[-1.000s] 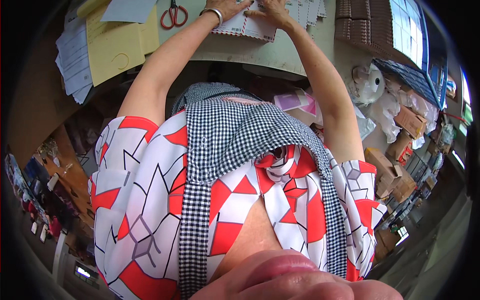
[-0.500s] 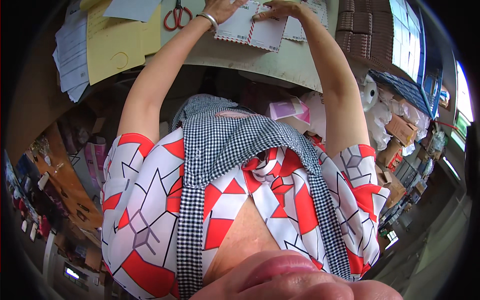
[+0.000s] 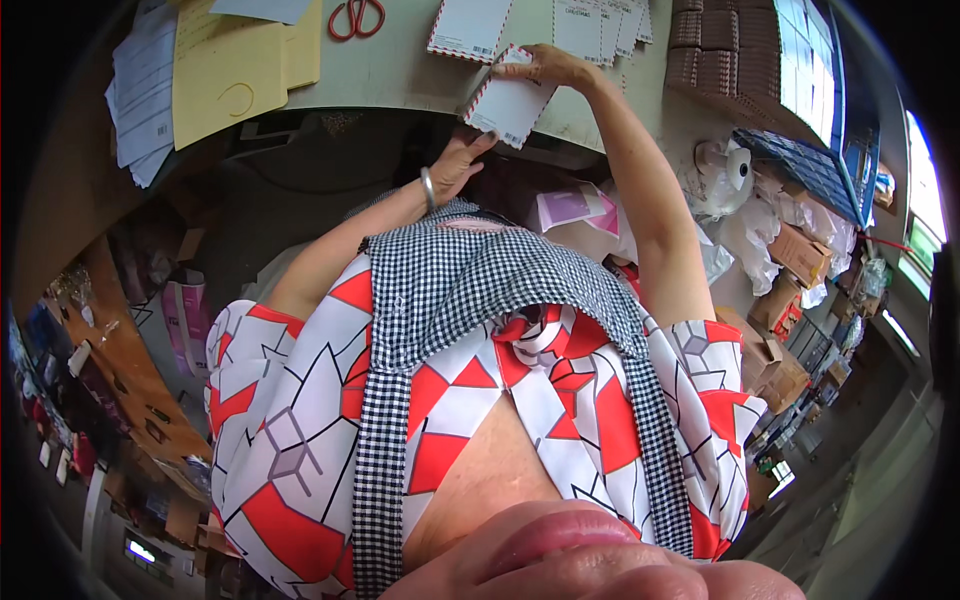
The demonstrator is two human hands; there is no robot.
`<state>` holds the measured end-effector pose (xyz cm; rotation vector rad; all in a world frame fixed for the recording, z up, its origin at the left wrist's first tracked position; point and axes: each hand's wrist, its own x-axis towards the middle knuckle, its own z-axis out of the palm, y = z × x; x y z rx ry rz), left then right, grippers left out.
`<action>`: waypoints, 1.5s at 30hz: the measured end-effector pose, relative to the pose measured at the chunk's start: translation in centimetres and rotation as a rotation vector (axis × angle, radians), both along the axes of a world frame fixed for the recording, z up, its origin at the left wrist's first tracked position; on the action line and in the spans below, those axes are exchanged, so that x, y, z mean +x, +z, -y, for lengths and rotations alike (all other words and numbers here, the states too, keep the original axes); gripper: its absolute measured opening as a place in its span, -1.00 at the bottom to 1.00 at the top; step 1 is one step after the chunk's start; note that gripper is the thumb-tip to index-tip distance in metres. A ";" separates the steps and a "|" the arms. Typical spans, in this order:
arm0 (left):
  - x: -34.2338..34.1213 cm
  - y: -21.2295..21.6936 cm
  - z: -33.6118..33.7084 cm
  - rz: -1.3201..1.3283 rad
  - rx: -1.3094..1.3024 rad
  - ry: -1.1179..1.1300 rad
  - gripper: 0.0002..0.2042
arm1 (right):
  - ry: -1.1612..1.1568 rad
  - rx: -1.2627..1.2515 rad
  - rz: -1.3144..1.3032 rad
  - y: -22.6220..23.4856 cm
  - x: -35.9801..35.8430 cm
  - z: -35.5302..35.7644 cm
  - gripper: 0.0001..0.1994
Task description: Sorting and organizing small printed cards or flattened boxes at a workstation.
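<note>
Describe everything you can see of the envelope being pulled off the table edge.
The envelope is a white paper rectangle with a red-and-blue striped border, its plain face up. It is tilted, overhanging the table's front edge. The right hand pinches its upper corner; the left hand reaches up beneath its lower edge.

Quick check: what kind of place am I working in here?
Probably a small packing or mailing workshop: striped-edge envelopes laid out on the table, one in the right hand, scissors, cardboard boxes piled alongside.
</note>
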<state>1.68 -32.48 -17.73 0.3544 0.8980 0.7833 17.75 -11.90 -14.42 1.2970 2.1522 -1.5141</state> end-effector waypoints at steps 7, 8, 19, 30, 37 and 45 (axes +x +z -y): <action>1.6 -0.1 2.7 -0.076 0.024 0.404 -0.51 | -0.287 -0.142 -0.036 1.4 1.5 8.5 -0.27; 1.5 0.5 2.8 -0.065 0.038 0.358 -0.53 | -0.368 -0.149 -0.063 1.0 2.8 10.1 -0.28; -3.1 10.5 8.8 0.129 0.056 0.140 -0.47 | -0.894 -0.474 -0.637 13.5 1.1 23.5 -0.31; -12.5 15.8 -0.7 0.290 0.290 0.463 -0.43 | -0.443 -0.036 -0.492 23.1 -9.7 11.0 0.07; -23.6 13.2 -7.7 0.431 0.366 0.628 -0.12 | -0.322 0.214 -0.475 11.1 -20.1 -15.5 -0.55; -32.0 7.5 -9.3 0.442 0.229 0.793 -0.08 | -0.520 0.800 0.122 -3.2 -25.2 -36.9 -0.60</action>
